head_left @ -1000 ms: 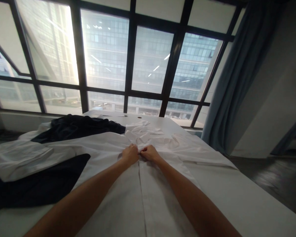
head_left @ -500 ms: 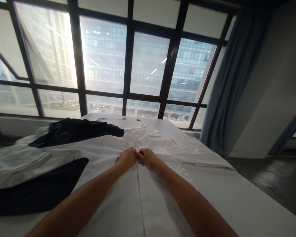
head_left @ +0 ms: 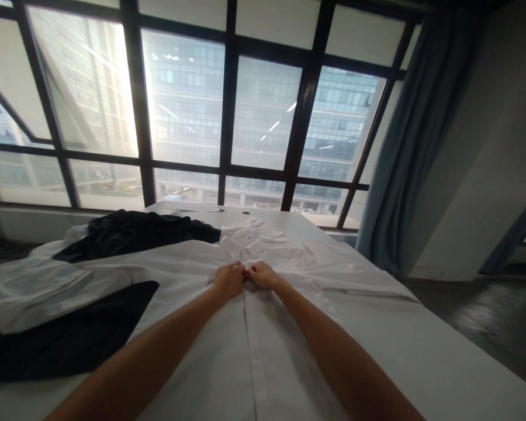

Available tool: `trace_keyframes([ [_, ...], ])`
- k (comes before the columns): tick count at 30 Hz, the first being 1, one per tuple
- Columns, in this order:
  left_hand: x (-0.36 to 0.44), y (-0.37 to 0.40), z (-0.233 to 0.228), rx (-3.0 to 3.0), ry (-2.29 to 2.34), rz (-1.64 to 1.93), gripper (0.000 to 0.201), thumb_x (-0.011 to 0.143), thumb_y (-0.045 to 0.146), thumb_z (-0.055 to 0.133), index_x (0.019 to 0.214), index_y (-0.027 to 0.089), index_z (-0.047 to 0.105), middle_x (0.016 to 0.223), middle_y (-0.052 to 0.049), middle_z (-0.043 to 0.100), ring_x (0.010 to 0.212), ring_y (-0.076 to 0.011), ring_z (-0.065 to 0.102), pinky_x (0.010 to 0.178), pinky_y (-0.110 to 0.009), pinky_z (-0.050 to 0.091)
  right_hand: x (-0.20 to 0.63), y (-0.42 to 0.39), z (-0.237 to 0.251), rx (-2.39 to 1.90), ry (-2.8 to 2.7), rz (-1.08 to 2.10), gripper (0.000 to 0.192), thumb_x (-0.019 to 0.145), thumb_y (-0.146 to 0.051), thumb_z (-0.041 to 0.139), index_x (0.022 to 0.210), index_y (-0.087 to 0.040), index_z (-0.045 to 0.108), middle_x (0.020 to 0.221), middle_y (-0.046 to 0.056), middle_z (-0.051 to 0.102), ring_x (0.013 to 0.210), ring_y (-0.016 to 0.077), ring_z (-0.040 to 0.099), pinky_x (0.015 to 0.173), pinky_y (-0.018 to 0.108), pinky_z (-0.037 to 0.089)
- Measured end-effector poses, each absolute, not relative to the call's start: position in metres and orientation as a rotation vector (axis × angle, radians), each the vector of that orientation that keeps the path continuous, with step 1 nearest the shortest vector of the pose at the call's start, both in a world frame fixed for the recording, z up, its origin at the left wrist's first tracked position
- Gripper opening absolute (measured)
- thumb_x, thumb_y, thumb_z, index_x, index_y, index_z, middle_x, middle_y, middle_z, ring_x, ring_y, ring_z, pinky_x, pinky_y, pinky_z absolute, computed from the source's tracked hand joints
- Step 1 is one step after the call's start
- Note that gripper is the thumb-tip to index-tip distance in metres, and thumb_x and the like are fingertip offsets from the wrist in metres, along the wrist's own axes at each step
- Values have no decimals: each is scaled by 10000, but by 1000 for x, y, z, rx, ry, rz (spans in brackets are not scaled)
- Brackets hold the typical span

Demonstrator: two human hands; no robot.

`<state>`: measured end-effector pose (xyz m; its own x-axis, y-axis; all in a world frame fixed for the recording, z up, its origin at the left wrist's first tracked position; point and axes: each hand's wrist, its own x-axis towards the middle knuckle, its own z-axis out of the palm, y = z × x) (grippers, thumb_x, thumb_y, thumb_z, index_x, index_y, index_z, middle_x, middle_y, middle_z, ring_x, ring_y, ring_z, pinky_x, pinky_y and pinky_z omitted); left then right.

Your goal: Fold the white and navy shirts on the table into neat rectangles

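Left hand (head_left: 229, 280) and right hand (head_left: 260, 275) are meeting at the front strip of the white shirt (head_left: 263, 345), which is lying flat on the table (head_left: 442, 351); fingers are curled narrow, pinching cloth. Risk: uneven pulling is likely skewing the strip or bunching fabric near the collar (head_left: 254, 234)

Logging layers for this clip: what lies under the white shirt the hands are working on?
The white shirt lies on a white table; both the left hand and right hand pinch its front placket. Anything beneath the spread fabric is hidden.
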<state>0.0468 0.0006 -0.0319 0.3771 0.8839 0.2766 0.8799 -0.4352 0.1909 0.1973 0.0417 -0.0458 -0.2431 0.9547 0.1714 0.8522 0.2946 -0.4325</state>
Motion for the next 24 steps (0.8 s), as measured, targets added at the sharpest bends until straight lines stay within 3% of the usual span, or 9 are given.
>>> trace_keyframes([
  [3, 48, 2, -33, 2592, 1674, 500, 270, 918, 240, 450, 962, 191, 712, 1068, -103, 674, 984, -236, 649, 829, -319, 458, 199, 32, -39, -1652, -2197, 247, 228, 853, -227, 570, 711, -173, 740, 755, 70, 720, 713, 176, 629, 631, 230, 397],
  [6, 43, 5, -33, 2637, 1621, 532, 260, 920, 256, 458, 958, 206, 710, 1071, -94, 674, 1041, -244, 621, 872, -328, 451, 209, 21, -30, -1724, -2172, 50, 175, 822, -306, 651, 930, -208, 747, 973, 91, 718, 951, 221, 631, 814, 273, 429],
  [8, 34, 11, -33, 2685, 1565, 575, 258, 922, 300, 473, 1027, 217, 693, 1155, -94, 657, 1132, -253, 576, 946, -350, 424, 222, 17, -25, -1751, -2171, -76, 379, 819, -384, 675, 1166, -231, 681, 1232, 111, 634, 1182, 253, 529, 994, 349, 365],
  [11, 14, 28, -33, 2651, 1614, 515, 411, 944, 407, 431, 1280, 224, 579, 1400, -109, 537, 1313, -266, 448, 1085, -423, 316, 245, 18, -23, -1923, -2260, 69, 720, 865, -610, 556, 1470, -247, 412, 1539, 119, 325, 1414, 297, 254, 1127, 502, 178],
  [13, 1, 42, -35, 2571, 1673, 345, 547, 955, 498, 361, 1425, 230, 444, 1532, -111, 388, 1416, -279, 316, 1143, -505, 200, 257, 22, -24, -2051, -2316, 279, 876, 858, -751, 419, 1547, -239, 237, 1600, 110, 151, 1461, 315, 109, 1136, 564, 100],
  [16, -12, 61, -38, 2491, 1660, 115, 728, 921, 642, 280, 1524, 234, 272, 1616, -94, 160, 1486, -293, 127, 1151, -591, 66, 263, 34, -27, -2100, -2350, 393, 995, 812, -845, 331, 1567, -230, 125, 1614, 94, 23, 1473, 318, 2, 1136, 594, 36],
  [19, -18, 76, -39, 2480, 1659, 61, 821, 892, 699, 252, 1549, 210, 199, 1624, -91, 66, 1497, -286, 42, 1154, -593, 30, 258, 46, -29, -2117, -2323, 317, 950, 846, -822, 280, 1567, -220, 135, 1613, 87, 28, 1473, 314, 8, 1136, 599, 20],
  [24, -18, 86, -32, 2599, 1657, 97, 729, 932, 634, 269, 1528, 215, 270, 1612, -104, 165, 1493, -285, 88, 1160, -574, 40, 233, 43, -20, -2068, -2301, -124, 760, 940, -656, 360, 1502, -144, 356, 1559, 154, 267, 1448, 342, 148, 1143, 569, -14],
])
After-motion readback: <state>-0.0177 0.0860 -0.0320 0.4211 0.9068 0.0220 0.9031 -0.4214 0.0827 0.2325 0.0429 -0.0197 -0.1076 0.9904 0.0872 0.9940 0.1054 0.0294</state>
